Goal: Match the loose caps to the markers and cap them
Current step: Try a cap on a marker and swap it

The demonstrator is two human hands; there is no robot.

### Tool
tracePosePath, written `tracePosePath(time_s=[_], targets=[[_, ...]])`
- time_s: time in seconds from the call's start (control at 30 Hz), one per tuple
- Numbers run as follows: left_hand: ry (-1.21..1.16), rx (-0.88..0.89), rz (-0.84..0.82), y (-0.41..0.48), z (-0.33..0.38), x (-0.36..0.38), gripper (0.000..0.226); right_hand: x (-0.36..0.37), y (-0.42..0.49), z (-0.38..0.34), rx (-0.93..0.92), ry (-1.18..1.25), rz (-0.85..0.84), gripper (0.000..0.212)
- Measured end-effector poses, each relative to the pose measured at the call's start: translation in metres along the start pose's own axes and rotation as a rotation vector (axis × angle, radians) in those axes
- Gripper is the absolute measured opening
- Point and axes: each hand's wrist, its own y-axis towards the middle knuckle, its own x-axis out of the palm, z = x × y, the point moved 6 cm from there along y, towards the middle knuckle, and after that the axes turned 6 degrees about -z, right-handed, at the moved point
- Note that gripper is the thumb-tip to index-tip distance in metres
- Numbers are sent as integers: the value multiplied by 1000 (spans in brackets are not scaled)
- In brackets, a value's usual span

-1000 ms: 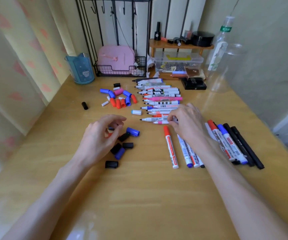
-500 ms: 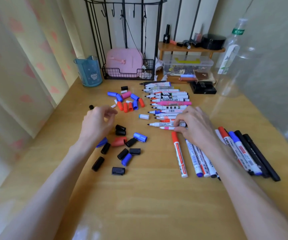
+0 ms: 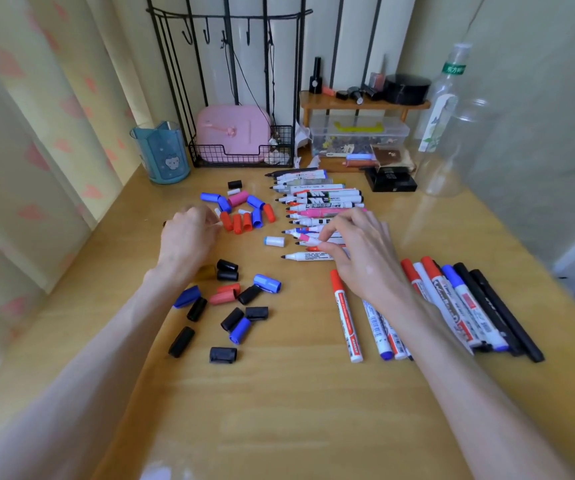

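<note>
A row of uncapped markers [image 3: 317, 201] lies at the middle of the wooden table [image 3: 279, 393]. My right hand [image 3: 362, 258] pinches a thin pink-tipped marker [image 3: 308, 241] at the near end of that row, just above a black-tipped marker [image 3: 299, 257]. My left hand [image 3: 189, 237] hovers with curled fingertips beside the far cluster of red, blue and pink caps [image 3: 244, 216]; whether it grips a cap is hidden. A near pile of black, blue and red caps [image 3: 241, 306] lies below that hand. A white cap [image 3: 275, 241] sits alone. Capped markers [image 3: 452, 299] lie right of my right arm.
A blue cup [image 3: 161, 154] stands at the back left, next to a wire rack holding a pink case [image 3: 234, 136]. Behind the markers are a clear box [image 3: 358, 133], a black box [image 3: 390, 180] and an empty plastic bottle [image 3: 445, 126].
My left hand has moved from the near cap pile up to the far cap cluster. My right hand has lifted the pink-tipped marker over the black-tipped one.
</note>
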Motion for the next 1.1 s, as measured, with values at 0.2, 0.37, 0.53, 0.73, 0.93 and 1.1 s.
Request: tracePosePath(time_s=[0.2,0.37,0.53,0.73,0.93,1.1], targets=[[-430,217,-92,-77,41,-26,8,-4,-17,-14,-73,78,12,6],[-709,223,-206,-126,59,-27,5,-10,-34,-24,-103,155,7,5],[-886,189,-264,-146,58,-20,8,-21,-48,-30,-134,250,-6,17],[-893,194,-280,-151,50,-16,10,-19,-66,-39,-190,260,16,18],[-822,195,-250,-151,45,-18,7,-15,-67,-49,-206,221,38,16],[-772,204,-243,-150,42,-20,7,-17,-67,-46,-186,212,61,16]])
